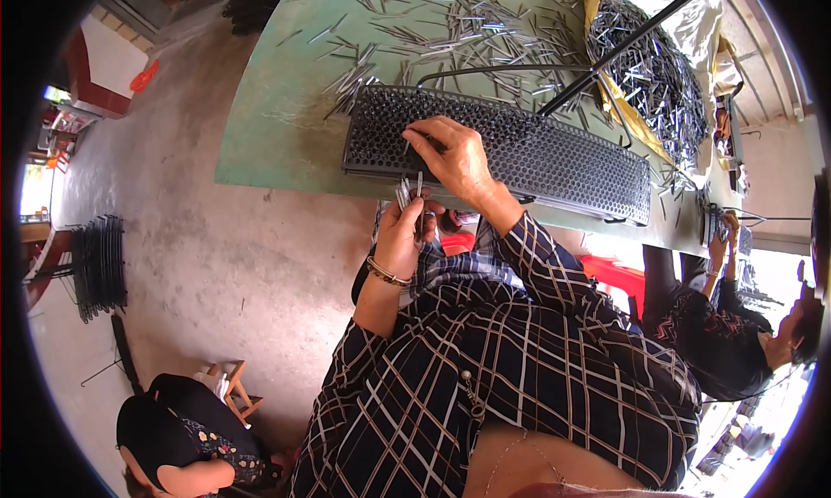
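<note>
My left hand (pixel 400 238) is closed around a small bunch of thin metal rods (pixel 403 192), their tips sticking up past the thumb. It is just off the near edge of a long black rack (pixel 554 156) full of small round holes. Over the rack's left part, my right hand (pixel 459 162) has thumb and fingers pinched together close to the holes. What lies between those fingertips is too small to make out. The rack lies on a green tabletop (pixel 273 143), along its near edge.
Loose metal rods (pixel 472 31) lie scattered behind the rack. A heaped yellow-edged sack (pixel 649 74) stands at the back right, with a black metal bar (pixel 632 44) slanting past it. Another person (pixel 736 325) works at the right; someone else (pixel 190 437) is at the lower left.
</note>
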The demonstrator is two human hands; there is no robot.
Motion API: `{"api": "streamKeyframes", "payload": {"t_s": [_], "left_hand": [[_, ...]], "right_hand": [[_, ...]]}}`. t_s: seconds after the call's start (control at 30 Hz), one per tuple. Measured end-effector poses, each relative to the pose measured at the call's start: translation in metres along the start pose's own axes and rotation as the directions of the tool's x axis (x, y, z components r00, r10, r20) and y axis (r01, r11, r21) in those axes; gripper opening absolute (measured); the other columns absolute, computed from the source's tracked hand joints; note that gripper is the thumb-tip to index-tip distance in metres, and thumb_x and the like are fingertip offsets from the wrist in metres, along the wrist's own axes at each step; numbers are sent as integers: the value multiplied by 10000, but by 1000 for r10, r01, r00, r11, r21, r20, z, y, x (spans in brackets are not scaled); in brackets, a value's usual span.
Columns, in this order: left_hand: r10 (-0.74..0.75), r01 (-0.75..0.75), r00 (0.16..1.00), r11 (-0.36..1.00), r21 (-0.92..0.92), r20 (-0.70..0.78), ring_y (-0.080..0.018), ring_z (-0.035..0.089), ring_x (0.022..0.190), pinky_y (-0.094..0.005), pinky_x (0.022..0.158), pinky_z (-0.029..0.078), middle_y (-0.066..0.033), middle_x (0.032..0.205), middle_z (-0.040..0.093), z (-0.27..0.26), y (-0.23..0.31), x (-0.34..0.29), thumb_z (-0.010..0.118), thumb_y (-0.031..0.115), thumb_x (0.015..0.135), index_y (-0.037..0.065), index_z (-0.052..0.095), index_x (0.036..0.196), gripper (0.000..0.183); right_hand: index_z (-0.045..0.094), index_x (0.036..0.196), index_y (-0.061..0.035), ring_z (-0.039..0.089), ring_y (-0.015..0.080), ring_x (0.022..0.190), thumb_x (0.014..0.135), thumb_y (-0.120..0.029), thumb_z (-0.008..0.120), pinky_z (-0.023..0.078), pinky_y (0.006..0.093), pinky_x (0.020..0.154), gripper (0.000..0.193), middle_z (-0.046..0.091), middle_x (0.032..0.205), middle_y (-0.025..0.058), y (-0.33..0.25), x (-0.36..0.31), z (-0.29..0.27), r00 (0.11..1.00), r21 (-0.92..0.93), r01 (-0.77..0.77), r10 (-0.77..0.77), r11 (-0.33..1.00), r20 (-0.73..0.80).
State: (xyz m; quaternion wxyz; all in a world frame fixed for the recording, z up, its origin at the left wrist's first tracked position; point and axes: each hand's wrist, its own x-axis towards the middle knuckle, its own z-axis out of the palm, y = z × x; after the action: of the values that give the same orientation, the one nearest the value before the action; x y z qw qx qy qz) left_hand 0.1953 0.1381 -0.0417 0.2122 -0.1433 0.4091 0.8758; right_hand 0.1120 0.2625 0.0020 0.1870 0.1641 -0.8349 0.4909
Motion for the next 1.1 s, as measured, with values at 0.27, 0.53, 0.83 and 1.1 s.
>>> {"api": "streamKeyframes", "payload": {"t_s": [0.27,0.53,0.83,1.1], "left_hand": [[-2,2,1000,1000,-5,-10,-77,510,590,-200,487,400,-78,814,611,1,1,0,481,167,919,37,534,1037,183],[49,-50,998,998,-23,-27,-75,507,583,-199,485,400,-73,810,603,4,6,-2,486,178,921,41,536,1020,176],[119,-119,992,993,-3,-27,-75,499,608,-196,498,400,-73,830,602,5,4,-1,502,165,915,29,548,1024,180],[-16,15,1000,1000,18,19,-73,505,640,-190,506,394,-70,868,615,0,1,-7,494,149,915,24,533,1097,225]], "right_hand": [[656,853,-17,616,284,681,780,-140,651,500,354,595,143,618,815,112,16,-8,4,990,-140,139,-132,980,58],[669,840,-7,581,196,603,769,-153,696,471,288,558,165,608,809,89,0,-10,-7,995,15,-51,49,999,89],[659,906,13,598,107,689,809,-158,678,472,241,584,198,645,828,68,-5,-12,-19,855,144,-465,401,874,330],[653,851,-3,613,274,680,787,-113,660,491,332,591,128,631,811,124,0,2,13,998,72,7,-11,997,62]]}}
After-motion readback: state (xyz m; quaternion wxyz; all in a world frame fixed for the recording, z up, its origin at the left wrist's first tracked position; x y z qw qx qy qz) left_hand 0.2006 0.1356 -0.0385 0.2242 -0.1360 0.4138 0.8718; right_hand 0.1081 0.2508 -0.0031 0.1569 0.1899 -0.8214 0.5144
